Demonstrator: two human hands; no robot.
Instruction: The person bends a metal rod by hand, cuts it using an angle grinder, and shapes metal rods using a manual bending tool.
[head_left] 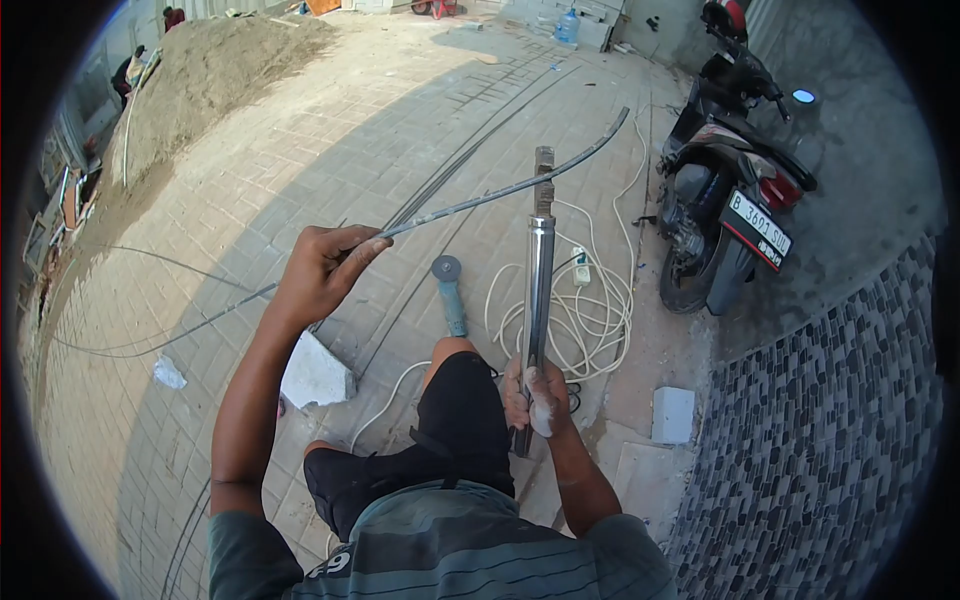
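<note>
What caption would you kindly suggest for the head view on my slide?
Left hand holds a long bent rod; right hand grips a shiny metal bar above paving.

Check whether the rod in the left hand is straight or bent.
Bent: beyond the left hand, the rod visibly curves upward in the picture toward its far tip.

glossy smooth metal tube (538,285), rough dull metal tip (544,180), matt grey metal rod (480,200), rough-faced white block (316,372), smooth plastic-looking pale cable (600,357), matt cloth shorts (460,400), rough matt paving (230,230)
</note>
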